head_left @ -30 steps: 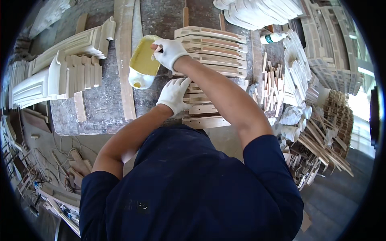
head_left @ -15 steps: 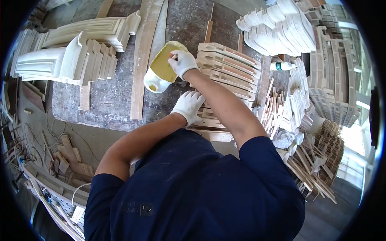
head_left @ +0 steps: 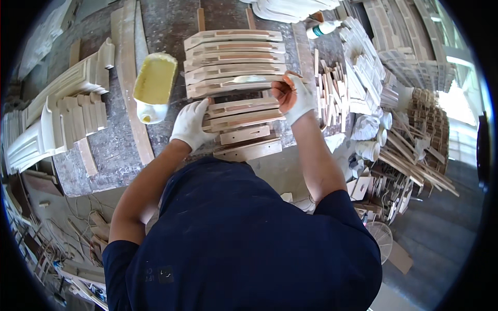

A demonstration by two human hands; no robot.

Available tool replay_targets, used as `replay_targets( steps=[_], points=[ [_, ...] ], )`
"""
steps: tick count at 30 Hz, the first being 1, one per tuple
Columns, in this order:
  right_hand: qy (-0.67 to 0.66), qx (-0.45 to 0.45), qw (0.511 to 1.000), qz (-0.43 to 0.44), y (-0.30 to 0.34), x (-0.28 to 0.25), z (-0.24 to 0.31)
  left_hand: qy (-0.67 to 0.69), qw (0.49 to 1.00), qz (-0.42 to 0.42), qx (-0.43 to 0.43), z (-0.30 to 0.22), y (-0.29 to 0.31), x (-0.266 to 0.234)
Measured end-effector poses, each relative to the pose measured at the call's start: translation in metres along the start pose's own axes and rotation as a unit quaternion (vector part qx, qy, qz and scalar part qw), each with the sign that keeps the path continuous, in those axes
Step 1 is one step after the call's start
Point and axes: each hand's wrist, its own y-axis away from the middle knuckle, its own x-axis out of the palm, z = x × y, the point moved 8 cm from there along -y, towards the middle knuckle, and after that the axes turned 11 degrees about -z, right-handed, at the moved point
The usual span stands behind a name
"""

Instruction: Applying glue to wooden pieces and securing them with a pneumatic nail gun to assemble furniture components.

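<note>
The right hand (head_left: pixel 296 101) has swung out of the cut-open plastic jug (head_left: pixel 161 62) and across to the right end of the notched wooden rails (head_left: pixel 236 47), while the left hand (head_left: pixel 190 124) stays by their left ends. And the jug sits alone now, left of the rails on the stained worktable (head_left: pixel 120 155), its neck pointing toward the person, a yellow substance (head_left: pixel 158 82) coating the inside below a crusted rim! The right hand's fingers are curled, palm side showing; whether they pinch anything I cannot tell. The gloved left hand touches the ends of the nearer rails (head_left: pixel 241 108), its grip unclear from here. A pale streak (head_left: pixel 254 79) shows along one rail, close to that right hand. Beyond, a white bottle (head_left: pixel 322 29) with a green label lies on its side, its contents hidden; over on the right, white buckets (head_left: pixel 368 150) cluster beside a plastic bag (head_left: pixel 364 127), their insides too small to read.
</note>
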Motion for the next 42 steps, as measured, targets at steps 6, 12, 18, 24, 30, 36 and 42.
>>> replay_targets(
  steps=[6,12,18,24,30,36,42],
  points=[
    [0.084,-0.168,0.979,-0.077,0.009,-0.112,0.048,-0.011,0.999,0.026,-0.034,0.003,-0.003,0.005],
    [0.088,-0.206,0.973,-0.057,0.024,-0.110,0.027,-0.019,0.998,0.033,-0.053,0.002,-0.004,0.009],
    [0.173,-0.282,0.941,-0.064,0.014,-0.127,0.059,-0.019,0.994,0.059,-0.093,0.000,-0.004,0.010],
    [0.286,-0.300,0.910,0.007,0.009,-0.110,0.056,-0.023,0.990,0.067,-0.118,0.005,-0.002,0.009],
    [0.290,-0.335,0.897,0.010,0.011,-0.115,0.068,-0.037,0.990,0.068,-0.114,-0.001,-0.004,0.008],
    [0.296,-0.339,0.893,-0.014,0.010,-0.133,0.072,-0.042,0.988,0.079,-0.126,0.002,-0.002,0.011],
    [0.374,-0.342,0.862,0.032,0.041,-0.100,0.057,-0.045,0.987,0.077,-0.132,-0.001,-0.003,0.009]
  ],
)
